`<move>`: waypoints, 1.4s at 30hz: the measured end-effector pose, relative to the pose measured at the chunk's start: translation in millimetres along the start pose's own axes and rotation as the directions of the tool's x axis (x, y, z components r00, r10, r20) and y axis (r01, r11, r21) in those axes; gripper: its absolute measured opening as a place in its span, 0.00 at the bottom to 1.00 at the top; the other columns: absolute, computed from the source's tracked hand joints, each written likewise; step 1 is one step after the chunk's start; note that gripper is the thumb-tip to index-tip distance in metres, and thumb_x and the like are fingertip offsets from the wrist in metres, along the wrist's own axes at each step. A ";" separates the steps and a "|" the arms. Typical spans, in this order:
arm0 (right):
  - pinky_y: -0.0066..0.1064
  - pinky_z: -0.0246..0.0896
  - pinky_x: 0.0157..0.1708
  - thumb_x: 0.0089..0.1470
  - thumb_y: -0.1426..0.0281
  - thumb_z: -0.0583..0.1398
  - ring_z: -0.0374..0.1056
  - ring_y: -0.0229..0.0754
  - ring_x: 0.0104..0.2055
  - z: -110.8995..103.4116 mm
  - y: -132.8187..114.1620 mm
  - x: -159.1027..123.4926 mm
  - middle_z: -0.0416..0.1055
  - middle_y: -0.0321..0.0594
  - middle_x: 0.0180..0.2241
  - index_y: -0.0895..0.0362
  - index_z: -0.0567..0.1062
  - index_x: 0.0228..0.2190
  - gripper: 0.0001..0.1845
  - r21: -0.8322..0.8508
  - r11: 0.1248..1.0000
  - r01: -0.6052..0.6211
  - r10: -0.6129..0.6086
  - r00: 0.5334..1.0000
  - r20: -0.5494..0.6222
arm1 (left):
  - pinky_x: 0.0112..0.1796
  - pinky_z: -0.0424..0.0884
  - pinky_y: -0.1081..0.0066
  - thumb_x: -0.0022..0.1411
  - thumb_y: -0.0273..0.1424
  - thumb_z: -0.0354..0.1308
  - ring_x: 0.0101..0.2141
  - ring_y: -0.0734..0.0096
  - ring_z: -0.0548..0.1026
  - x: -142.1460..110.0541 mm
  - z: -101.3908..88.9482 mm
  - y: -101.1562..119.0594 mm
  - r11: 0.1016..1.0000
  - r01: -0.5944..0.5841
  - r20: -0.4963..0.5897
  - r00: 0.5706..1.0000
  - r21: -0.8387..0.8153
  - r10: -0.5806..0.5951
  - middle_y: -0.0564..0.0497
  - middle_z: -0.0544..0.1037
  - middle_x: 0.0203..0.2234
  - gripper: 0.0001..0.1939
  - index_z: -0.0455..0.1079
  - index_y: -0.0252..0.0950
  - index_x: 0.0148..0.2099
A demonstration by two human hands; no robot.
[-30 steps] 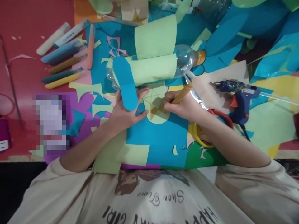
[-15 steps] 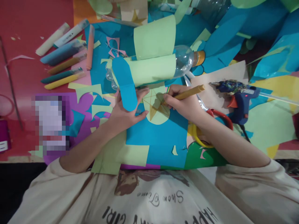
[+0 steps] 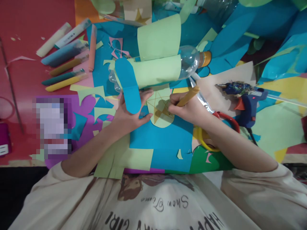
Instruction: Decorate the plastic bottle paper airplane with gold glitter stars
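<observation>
My right hand is closed round a yellow-brown marker, its low end hidden by the fingers at a star drawn on a pale green paper piece. Part of the star is coloured in. At the paper's left side, my left hand lies with thumb and fingers spread. A blue rounded paper strip covers some of those fingers; it is attached to a clear plastic bottle lying on its side. Pale green paper wraps the bottle, and a green flap stands above it. The bottle has an orange cap.
Scissors with red and yellow handles lie under my right forearm. A blue glue gun rests at the right. Several markers lie at the upper left. Paper scraps surround a blue sheet; a blurred-out item is at the left.
My right hand has shifted slightly, and the marker's top end has swung left and stands steeper. The left hand, bottle and green paper piece stay where they were.
</observation>
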State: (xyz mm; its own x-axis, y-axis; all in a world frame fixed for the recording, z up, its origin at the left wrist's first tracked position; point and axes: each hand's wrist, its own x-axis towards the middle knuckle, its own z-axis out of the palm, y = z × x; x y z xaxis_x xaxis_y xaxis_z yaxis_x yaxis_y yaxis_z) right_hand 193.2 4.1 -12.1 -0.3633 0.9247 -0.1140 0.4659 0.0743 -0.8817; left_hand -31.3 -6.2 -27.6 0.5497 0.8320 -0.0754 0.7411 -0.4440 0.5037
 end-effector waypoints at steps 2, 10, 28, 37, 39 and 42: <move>0.31 0.43 0.21 0.43 0.83 0.56 0.46 0.33 0.21 -1.2 -0.3 0.0 0.47 0.29 0.15 0.54 0.50 0.15 0.21 0.011 1.000 -0.004 0.004 1.000 0.008 | 0.63 0.57 0.51 0.67 0.40 0.54 0.63 0.52 0.64 0.0 -0.7 1.1 1.000 0.005 0.002 1.000 0.002 -0.005 0.47 0.66 0.64 0.30 0.58 0.42 0.68; 0.30 0.46 0.22 0.47 0.81 0.57 0.50 0.33 0.21 1.5 3.0 1.6 0.51 0.29 0.16 0.54 0.53 0.15 0.20 0.074 0.997 0.019 -0.012 0.995 -0.094 | 0.64 0.56 0.51 0.68 0.41 0.52 0.63 0.52 0.64 1.1 -1.1 3.1 1.000 0.001 0.008 1.000 0.009 -0.001 0.45 0.66 0.64 0.29 0.57 0.39 0.68; 0.29 0.45 0.20 0.45 0.81 0.57 0.48 0.32 0.21 1.6 1.3 1.3 0.50 0.30 0.16 0.54 0.52 0.15 0.20 0.050 0.999 0.019 -0.016 0.998 -0.054 | 0.63 0.59 0.50 0.68 0.41 0.52 0.62 0.50 0.64 1.4 -1.1 2.8 1.000 0.004 0.011 1.000 0.009 -0.004 0.47 0.66 0.64 0.29 0.57 0.39 0.68; 0.31 0.46 0.21 0.46 0.82 0.58 0.47 0.33 0.21 -0.5 3.5 -0.6 0.49 0.30 0.16 0.54 0.51 0.15 0.22 0.027 1.000 0.005 -0.004 0.999 -0.037 | 0.64 0.55 0.49 0.67 0.39 0.53 0.63 0.50 0.63 0.4 -0.6 1.6 1.000 0.002 0.014 1.000 0.003 -0.002 0.45 0.65 0.65 0.30 0.56 0.41 0.69; 0.31 0.50 0.21 0.50 0.80 0.58 0.51 0.34 0.22 -1.9 5.4 -0.3 0.52 0.31 0.17 0.53 0.54 0.16 0.21 0.050 0.999 0.001 0.005 0.994 -0.107 | 0.64 0.56 0.50 0.67 0.39 0.53 0.63 0.51 0.63 0.3 -0.6 1.5 1.000 0.004 0.010 1.000 0.004 -0.004 0.46 0.65 0.65 0.30 0.56 0.41 0.69; 0.31 0.53 0.22 0.53 0.77 0.59 0.54 0.35 0.23 -3.0 6.5 0.3 0.56 0.32 0.17 0.53 0.57 0.17 0.20 0.055 0.998 -0.011 0.019 0.989 -0.148 | 0.63 0.58 0.51 0.67 0.40 0.53 0.63 0.51 0.63 0.5 -0.7 1.1 1.000 0.004 0.013 1.000 -0.005 -0.004 0.47 0.65 0.65 0.30 0.56 0.42 0.69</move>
State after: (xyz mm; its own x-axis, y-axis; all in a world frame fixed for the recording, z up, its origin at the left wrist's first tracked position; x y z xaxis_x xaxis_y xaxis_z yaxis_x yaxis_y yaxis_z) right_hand 198.6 6.0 -16.4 -0.2308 0.9711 -0.0614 0.4249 0.0438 -0.9042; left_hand -30.5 -6.0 -26.4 0.5515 0.8295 -0.0886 0.7415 -0.4387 0.5077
